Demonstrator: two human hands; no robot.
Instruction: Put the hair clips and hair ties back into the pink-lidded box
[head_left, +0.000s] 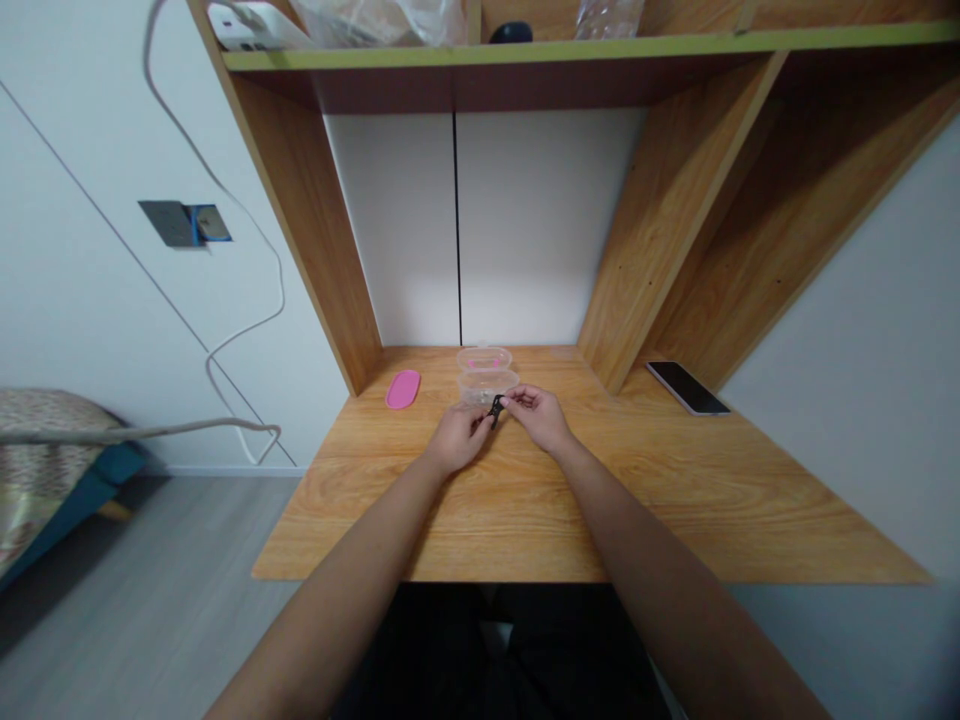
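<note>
My left hand (pixel 459 437) and my right hand (pixel 537 414) meet over the middle of the desk. Between their fingertips is a small black looped item (pixel 496 408), thin like a cord or band; its exact kind is too small to make out. Both hands are closed in a pinch on it. Just behind them stands a clear plastic case (pixel 487 380) with its lid (pixel 484 356) tipped open at the back. Something pink shows at the lid, and my fingers partly hide the case's front. To the left lies a pink oval piece (pixel 403 389), flat on the wood.
A phone (pixel 688 388) lies at the right of the wooden desk (pixel 517 530). Upright panels (pixel 300 220) flank the back, with a shelf (pixel 510 55) overhead holding a power strip (pixel 255 25) and plastic bags. A white cable (pixel 281 275) hangs at the left.
</note>
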